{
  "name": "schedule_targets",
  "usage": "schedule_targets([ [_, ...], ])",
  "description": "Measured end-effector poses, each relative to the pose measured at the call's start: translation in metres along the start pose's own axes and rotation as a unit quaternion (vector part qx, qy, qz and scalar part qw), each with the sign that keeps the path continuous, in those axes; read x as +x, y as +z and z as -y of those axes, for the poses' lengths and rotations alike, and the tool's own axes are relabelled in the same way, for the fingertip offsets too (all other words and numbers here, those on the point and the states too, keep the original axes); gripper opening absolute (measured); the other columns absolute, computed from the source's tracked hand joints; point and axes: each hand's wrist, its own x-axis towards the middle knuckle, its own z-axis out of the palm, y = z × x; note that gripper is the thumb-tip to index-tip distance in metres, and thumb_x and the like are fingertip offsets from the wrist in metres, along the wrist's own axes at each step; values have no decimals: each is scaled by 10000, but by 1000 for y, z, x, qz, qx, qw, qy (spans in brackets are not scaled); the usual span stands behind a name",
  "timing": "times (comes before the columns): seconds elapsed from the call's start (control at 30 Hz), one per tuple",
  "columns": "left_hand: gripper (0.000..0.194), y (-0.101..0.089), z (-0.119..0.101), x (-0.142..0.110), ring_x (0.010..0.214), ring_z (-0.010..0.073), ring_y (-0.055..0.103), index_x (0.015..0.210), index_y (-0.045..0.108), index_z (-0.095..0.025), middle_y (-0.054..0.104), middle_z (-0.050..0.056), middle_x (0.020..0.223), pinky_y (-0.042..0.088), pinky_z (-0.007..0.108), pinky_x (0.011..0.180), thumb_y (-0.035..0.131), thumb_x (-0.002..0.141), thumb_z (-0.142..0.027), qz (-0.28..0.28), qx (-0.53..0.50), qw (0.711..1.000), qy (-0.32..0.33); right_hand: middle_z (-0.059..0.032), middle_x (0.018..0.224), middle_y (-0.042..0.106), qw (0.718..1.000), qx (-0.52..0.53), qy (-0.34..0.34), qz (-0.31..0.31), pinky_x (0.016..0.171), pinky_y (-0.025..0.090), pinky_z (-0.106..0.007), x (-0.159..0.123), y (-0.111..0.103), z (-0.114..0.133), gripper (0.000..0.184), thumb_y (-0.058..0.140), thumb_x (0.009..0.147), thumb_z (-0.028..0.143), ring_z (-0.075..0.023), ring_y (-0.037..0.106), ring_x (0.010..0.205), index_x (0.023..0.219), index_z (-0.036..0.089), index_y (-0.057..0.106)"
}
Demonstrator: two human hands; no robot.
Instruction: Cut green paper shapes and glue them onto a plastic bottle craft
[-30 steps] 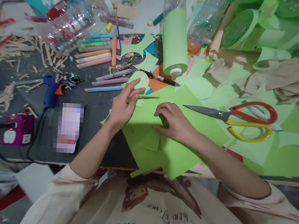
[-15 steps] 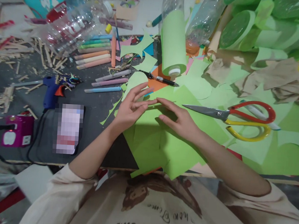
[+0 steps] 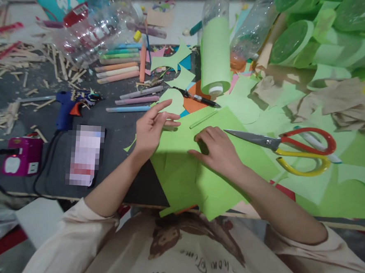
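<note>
My left hand (image 3: 151, 128) rests on the left edge of a sheet of green paper (image 3: 182, 142), its fingers stretched out and apart. My right hand (image 3: 217, 149) lies on the same sheet with its fingers curled under, pressing the paper down. A thin rolled green paper stick (image 3: 203, 119) lies just beyond my right hand. More green sheets (image 3: 216, 192) are stacked under it, reaching over the table's front edge.
Red-and-yellow scissors (image 3: 288, 145) lie right of my hands. A bottle wrapped in green paper (image 3: 215, 56), a black pen (image 3: 200, 98), coloured chalk sticks (image 3: 121, 69), a blue glue gun (image 3: 65, 108), a phone (image 3: 85, 155), a pink power adapter (image 3: 22, 155) and wood splinters (image 3: 20, 64) surround them.
My fingertips were meeting over the thin paper stick; now my right hand has drawn back and curled onto the sheet, and my left hand has pulled slightly left.
</note>
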Motion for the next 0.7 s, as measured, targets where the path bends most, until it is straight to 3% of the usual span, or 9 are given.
schedule_targets([
  [0.1, 494, 0, 2, -1, 691, 170, 748, 1241, 641, -196, 784, 53, 877, 610, 299, 715, 553, 916, -557, 1, 1, 1000, 6, -100, 881, 649, 1000, 18, -9, 9, 735, 436, -381, 0, 3, -1, 232, 602, 902, 414, -245, 565, 818, 840, 191, 584],
  [0.23, 533, 0, 7, -2, 868, 210, 758, 1316, 591, -214, 780, 69, 973, 594, 353, 854, 563, 912, -560, 8, 10, 1000, 1, -44, 776, 627, 985, 173, 19, 10, 692, 432, -336, 2, -2, -3, 151, 561, 904, 298, -188, 553, 728, 786, 204, 557],
  [0.37, 550, -3, 12, 2, 1237, 246, 622, 1350, 541, -230, 673, 101, 1295, 477, 392, 1078, 611, 889, -521, 72, 16, 997, 33, 22, 691, 568, 926, 356, 119, -45, 540, 376, -257, 6, -11, -4, 176, 659, 835, 360, -109, 451, 562, 796, 210, 576],
  [0.43, 496, -3, 9, 3, 1314, 240, 556, 1303, 563, -232, 605, 97, 1388, 440, 374, 1115, 616, 885, -494, 119, 8, 992, 37, 38, 677, 548, 893, 416, 150, -88, 512, 359, -240, 8, -13, -4, 248, 725, 780, 410, -90, 421, 541, 784, 212, 577],
  [0.57, 387, 4, -9, -5, 1049, 189, 675, 1172, 627, -205, 706, 84, 1155, 536, 286, 896, 614, 866, -441, 167, 17, 985, -27, 39, 664, 554, 865, 459, 171, -109, 518, 383, -237, 10, -13, -2, 345, 793, 703, 486, -87, 449, 550, 750, 208, 593],
  [0.7, 219, 14, -23, -14, 684, 117, 605, 923, 713, -185, 740, 32, 903, 454, 214, 595, 624, 812, -350, 143, 121, 980, -65, 28, 676, 591, 862, 468, 160, -107, 522, 415, -237, 8, -9, 1, 356, 794, 696, 512, -93, 493, 568, 731, 208, 612],
])
